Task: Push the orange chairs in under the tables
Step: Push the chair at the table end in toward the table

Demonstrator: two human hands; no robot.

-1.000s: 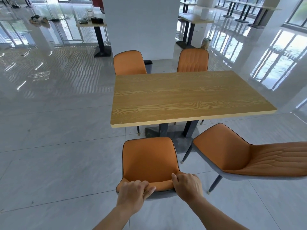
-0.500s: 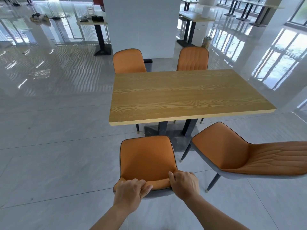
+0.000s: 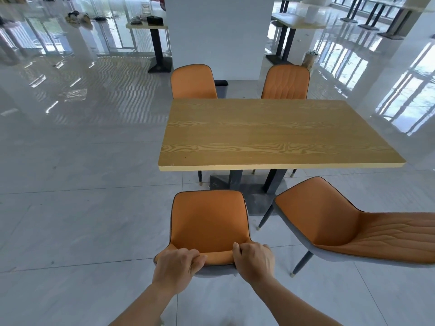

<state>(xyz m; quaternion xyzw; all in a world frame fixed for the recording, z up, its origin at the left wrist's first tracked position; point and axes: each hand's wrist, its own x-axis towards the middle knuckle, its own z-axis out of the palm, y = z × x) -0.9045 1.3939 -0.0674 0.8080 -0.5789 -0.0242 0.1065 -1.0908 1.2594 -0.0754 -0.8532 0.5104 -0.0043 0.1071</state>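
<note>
Hands, left hand [image 3: 175, 263] and right hand [image 3: 255, 260], curl closed over the near orange chair [image 3: 208, 222] backrest's top.

Orange chairs [image 3: 208, 222] with grey backs, a yellow wood-grain table [image 3: 270, 132], pale grey floor tiles [image 3: 82, 208].

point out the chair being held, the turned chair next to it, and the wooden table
held orange chair [image 3: 208, 220]: head view, middle of its seat
turned orange chair [image 3: 334, 222]: head view, on its seat, right of the held one
wooden table [image 3: 270, 135]: head view, bare centre of the tabletop
</note>
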